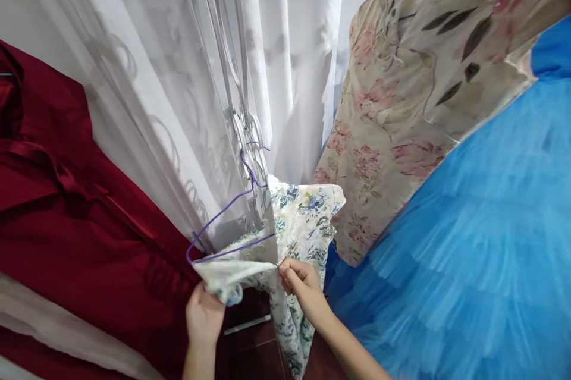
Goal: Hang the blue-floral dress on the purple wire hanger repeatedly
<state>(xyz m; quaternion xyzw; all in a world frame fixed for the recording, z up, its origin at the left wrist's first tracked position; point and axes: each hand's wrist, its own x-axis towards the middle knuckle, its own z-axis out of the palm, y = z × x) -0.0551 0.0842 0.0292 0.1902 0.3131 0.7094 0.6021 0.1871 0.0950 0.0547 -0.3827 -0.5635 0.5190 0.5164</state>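
Apparently fitting floral garment [306, 219] onto purple hanger [234, 249]; pinching garment below hanger with left grip [205, 311] and right grip [303, 285]; next, probably ease cloth over hanger.

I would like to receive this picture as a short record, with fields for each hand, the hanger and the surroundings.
Left hand: holds cloth of the white floral garment, just below the hanger's left end
Right hand: pinches the same garment between thumb and fingers
Purple hanger: left end uncovered, right end hidden by the garment
At left: red garment
At right: beige garment with pink flowers, blue layered dress
Behind: white curtain
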